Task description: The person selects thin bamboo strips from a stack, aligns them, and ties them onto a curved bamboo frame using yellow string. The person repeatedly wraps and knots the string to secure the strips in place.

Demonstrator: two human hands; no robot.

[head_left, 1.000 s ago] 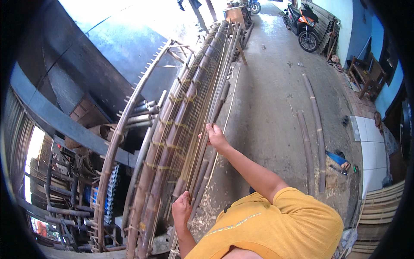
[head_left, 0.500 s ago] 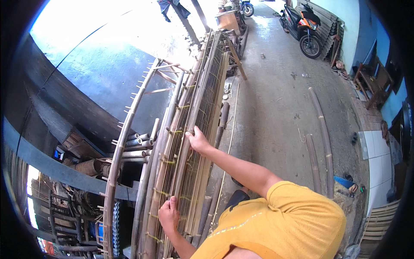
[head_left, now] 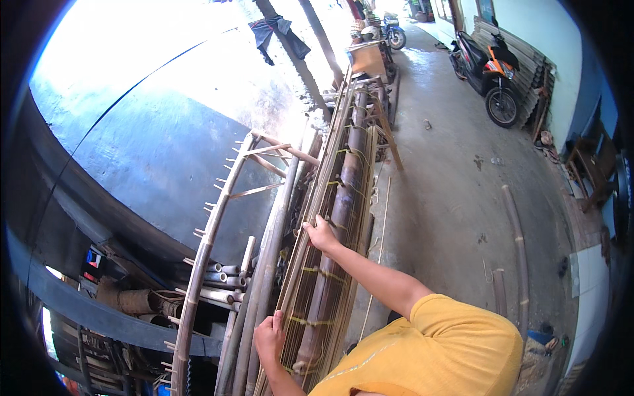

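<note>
A long bundle of thin bamboo slats [head_left: 332,168] runs away from me beside a thick dark bamboo pole [head_left: 343,206]. My right hand [head_left: 321,235] is closed round the slats about midway along, thumb uppermost. Nearer to me, my left hand [head_left: 268,338] grips the same bundle, its fingers curled at the left edge. Yellow ties [head_left: 318,322] cross the pole at intervals, and more thin strips lie along its right side. The undersides of the slats and some of my fingertips are hidden.
Left stands a bamboo frame with pegs [head_left: 212,228], beside stacked bamboo tubes [head_left: 224,277]. A wooden trestle leg [head_left: 389,138] supports the far end. Loose bamboo poles [head_left: 518,244] lie on the concrete floor at right. An orange and black motorbike [head_left: 492,76] is parked beyond.
Both hands have carried the slats leftward across the pole, so the dark pole and its yellow ties now show to their right. The view has also shifted.
</note>
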